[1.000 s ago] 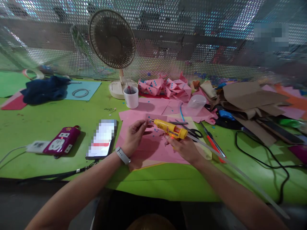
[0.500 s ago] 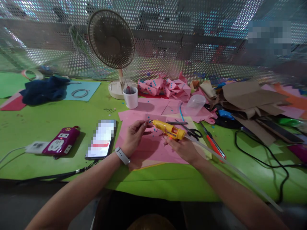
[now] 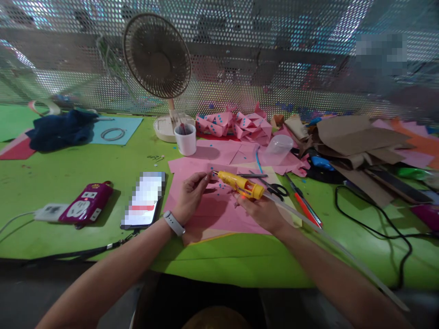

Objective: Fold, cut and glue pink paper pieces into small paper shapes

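My right hand [image 3: 262,211] grips a yellow glue gun [image 3: 240,184], held level with its nozzle pointing left; a long clear glue stick trails from its back toward the lower right. My left hand [image 3: 190,195] is raised just left of the nozzle, fingertips pinched together on what looks like a small pink piece, too small to make out. Both hands hover over pink paper sheets [image 3: 212,210] on the green table [image 3: 68,173].
A phone [image 3: 144,199] and a magenta power strip [image 3: 85,209] lie to the left. A white cup [image 3: 185,139], a desk fan [image 3: 157,57], folded pink shapes [image 3: 236,124], scissors [image 3: 272,187], brown paper [image 3: 356,137] and a black cable [image 3: 377,228] surround the sheets.
The view has shifted slightly; the glue gun and both hands stay nearly still, with the nozzle close to the left fingertips.
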### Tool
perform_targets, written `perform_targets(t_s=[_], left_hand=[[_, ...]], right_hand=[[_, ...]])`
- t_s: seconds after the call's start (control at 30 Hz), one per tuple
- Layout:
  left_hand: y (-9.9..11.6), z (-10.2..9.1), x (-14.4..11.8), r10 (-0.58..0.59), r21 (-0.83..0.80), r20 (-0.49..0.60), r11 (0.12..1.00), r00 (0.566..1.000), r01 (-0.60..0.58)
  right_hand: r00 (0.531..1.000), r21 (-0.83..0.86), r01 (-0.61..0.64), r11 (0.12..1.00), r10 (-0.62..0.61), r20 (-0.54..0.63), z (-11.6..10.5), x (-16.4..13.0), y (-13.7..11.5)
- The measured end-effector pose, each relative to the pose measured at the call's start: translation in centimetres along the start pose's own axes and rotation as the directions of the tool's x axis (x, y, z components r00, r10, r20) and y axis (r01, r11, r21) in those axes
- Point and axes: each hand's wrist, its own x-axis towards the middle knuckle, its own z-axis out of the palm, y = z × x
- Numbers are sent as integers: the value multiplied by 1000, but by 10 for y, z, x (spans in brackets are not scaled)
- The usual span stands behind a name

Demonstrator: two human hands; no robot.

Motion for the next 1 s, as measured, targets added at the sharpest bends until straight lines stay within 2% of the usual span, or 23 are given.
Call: perform_targets(t_s=[0.17, 0.37, 0.7, 0.83, 1.0], left_hand=[[1, 0, 0, -6, 2, 5, 1000, 1000, 6], [0, 0, 0, 3, 11, 3, 1000, 1000, -3], [0, 0, -1, 18, 34, 17, 999, 1000, -19], [-1, -3, 0, 11, 25, 1, 1000, 1000, -11], [-2, -5, 2, -8, -20, -38, 1000, 999, 7]], right_hand=[[1000, 38, 25, 999, -25, -16, 1, 0, 0], [1000, -26, -11, 1000, 11, -6, -1, 0, 0], [997, -31, 64, 997, -65, -39, 1, 1, 5], [995, -41, 35, 999, -39, -93, -3, 0, 11], [969, 99, 98, 990, -72, -238, -22, -1, 11]])
